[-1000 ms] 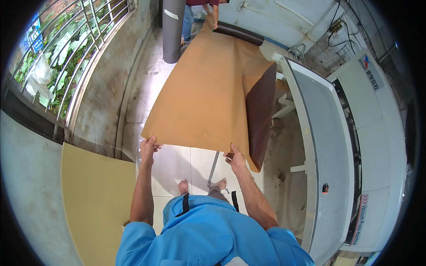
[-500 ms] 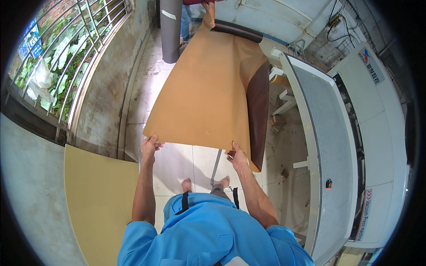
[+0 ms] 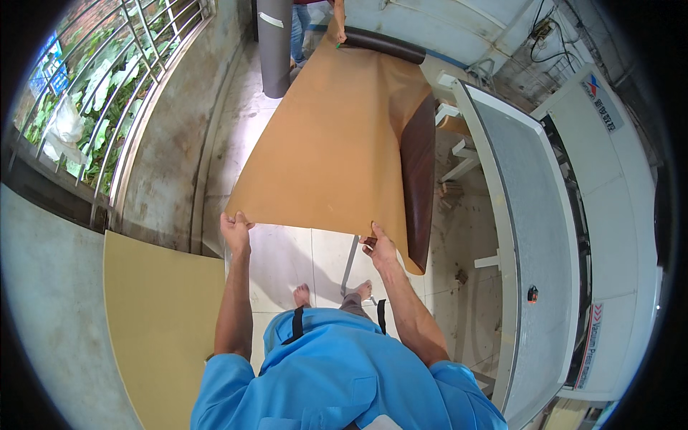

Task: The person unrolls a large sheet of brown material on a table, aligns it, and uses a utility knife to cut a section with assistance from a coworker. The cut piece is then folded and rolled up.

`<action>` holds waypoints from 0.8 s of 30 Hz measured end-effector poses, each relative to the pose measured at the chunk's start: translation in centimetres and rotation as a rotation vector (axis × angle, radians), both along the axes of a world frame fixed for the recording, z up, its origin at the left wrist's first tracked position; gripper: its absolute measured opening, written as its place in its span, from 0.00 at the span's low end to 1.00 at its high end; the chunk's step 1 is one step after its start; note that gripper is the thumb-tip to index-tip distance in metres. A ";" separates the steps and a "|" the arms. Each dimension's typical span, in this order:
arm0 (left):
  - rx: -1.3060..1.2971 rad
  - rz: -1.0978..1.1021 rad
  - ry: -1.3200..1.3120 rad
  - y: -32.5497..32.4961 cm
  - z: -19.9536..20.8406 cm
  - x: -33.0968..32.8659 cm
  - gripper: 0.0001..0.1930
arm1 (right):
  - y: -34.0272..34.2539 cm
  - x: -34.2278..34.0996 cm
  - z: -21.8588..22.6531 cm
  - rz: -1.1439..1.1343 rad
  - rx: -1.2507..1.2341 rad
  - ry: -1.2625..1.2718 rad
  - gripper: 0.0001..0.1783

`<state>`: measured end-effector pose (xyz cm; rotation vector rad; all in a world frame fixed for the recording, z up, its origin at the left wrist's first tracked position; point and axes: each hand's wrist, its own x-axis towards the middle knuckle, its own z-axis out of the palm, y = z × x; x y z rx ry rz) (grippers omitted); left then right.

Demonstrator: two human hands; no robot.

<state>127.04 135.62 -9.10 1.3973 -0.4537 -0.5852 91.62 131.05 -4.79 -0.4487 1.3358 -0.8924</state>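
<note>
A large tan leather hide (image 3: 337, 136) hangs stretched in the air above the tiled floor (image 3: 301, 258), its right edge folded over to show a dark brown glossy face. The person's left hand (image 3: 235, 231) is clenched on the near left corner, and the right hand (image 3: 378, 247) pinches the near edge close to the fold, so both hands grasp the sheet. At the far end another person's hand (image 3: 341, 34) holds the opposite edge, beside a grey pillar (image 3: 275, 43). The hide sags and curls, so it looks soft, floppy and fairly heavy for its span; the corners and edges look like the best places to hold, 2 hands wide apart to keep it taut. A pale machine bed (image 3: 530, 215) stands on the right, a yellowish board (image 3: 161, 322) lies on the left
</note>
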 end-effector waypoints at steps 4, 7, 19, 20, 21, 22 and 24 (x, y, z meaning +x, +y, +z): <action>0.067 -0.047 0.039 0.5 1.1 1.0 0.06 | 0.1 0.0 0.3 -0.008 -0.002 -0.001 0.10; 0.105 -0.076 0.030 1.0 2.2 1.3 0.06 | 0.0 -0.3 0.0 -0.009 0.009 -0.013 0.10; 0.161 -0.114 -0.052 1.7 2.8 1.8 0.08 | 0.1 -1.4 -0.4 -0.045 0.027 -0.021 0.11; 0.163 -0.126 -0.039 1.7 2.7 1.9 0.07 | 0.1 -1.5 -0.4 -0.042 0.028 -0.028 0.11; 0.167 -0.128 -0.049 1.7 2.7 2.0 0.07 | 0.1 -1.6 -0.5 -0.043 0.026 -0.035 0.11; 0.170 -0.136 -0.038 1.7 2.6 2.0 0.07 | 0.1 -1.6 -0.5 -0.050 0.017 -0.037 0.11; 0.176 -0.144 -0.021 1.8 2.6 2.1 0.06 | 0.1 -1.8 -0.6 -0.033 0.017 -0.049 0.11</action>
